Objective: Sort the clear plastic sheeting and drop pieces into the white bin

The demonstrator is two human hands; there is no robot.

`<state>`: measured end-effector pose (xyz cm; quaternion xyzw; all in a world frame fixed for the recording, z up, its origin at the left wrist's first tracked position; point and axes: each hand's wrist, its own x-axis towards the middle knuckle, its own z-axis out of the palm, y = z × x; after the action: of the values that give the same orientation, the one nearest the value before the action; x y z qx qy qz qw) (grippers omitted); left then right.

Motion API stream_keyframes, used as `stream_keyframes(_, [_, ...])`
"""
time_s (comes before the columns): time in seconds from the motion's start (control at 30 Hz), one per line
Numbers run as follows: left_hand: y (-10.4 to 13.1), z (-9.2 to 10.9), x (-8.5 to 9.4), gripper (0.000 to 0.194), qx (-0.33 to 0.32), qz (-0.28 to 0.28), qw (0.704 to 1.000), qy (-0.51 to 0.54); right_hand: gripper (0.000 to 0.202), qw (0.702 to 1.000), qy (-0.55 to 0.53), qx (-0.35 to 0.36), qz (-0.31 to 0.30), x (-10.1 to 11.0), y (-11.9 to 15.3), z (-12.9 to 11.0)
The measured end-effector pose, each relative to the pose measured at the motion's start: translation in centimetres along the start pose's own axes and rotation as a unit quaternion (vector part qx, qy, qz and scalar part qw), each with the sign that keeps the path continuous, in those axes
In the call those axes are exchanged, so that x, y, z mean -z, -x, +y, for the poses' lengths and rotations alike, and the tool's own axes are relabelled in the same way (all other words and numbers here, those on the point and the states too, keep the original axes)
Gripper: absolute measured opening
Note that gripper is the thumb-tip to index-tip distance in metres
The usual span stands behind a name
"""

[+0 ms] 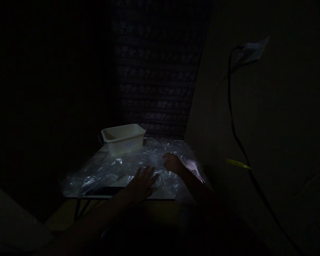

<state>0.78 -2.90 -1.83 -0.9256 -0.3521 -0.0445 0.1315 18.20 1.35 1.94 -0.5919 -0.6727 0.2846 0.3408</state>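
The scene is very dark. Clear, crinkled plastic bags or film (117, 164) cover most of a small white table (162, 193). My left hand (142, 184) is over the front part of the table, fingers spread, with nothing held. Further right and a little deeper, my right hand (172, 163) is bent over the plastic with its fingers curled; whether it pinches any of the plastic is too dark to tell. A pale rectangular tub (126, 145) stands upright at the table's back left. Some pinkish plastic (193, 169) lies right of my right hand.
A dark flat object (105, 191) lies at the table's front left edge. Behind the table hangs a patterned blind or curtain (154, 85). On the right wall, a black cable (233, 124) with a yellow tag (238, 163) runs down from a socket (252, 51).
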Motion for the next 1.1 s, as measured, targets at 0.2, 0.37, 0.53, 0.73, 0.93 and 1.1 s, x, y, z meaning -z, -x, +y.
stream_keyframes(0.2, [0.0,0.1,0.9,0.044,-0.008,0.007,0.999,0.030,0.032,0.995,-0.100,-0.019,-0.005,-1.2,-0.2,-0.9])
stream_keyframes(0.37, [-0.2,-1.1,2.4,0.031,0.089,0.041,0.988,0.120,0.032,0.994,-0.107,-0.013,0.000,-3.0,-0.4,-1.1])
stream_keyframes(0.53, [-1.1,-1.8,2.5,0.029,0.238,0.043,0.893,0.378,0.031,0.995,-0.096,-0.001,0.020,-4.2,-0.5,-1.0])
stream_keyframes(0.73, [-2.4,-1.6,0.9,0.034,0.271,0.078,0.799,0.531,0.030,0.987,-0.160,-0.035,-0.006,-4.3,-0.7,-1.5])
stream_keyframes(0.93, [-3.3,-1.8,0.4,0.022,0.331,0.074,0.823,0.455,0.026,0.989,-0.141,-0.030,-0.035,-3.5,-0.6,-1.3])
stream_keyframes(1.1, [-2.9,-2.0,1.1,0.024,0.326,0.086,0.852,0.400,0.018,0.993,0.089,0.072,-0.032,-1.9,-0.3,-0.3])
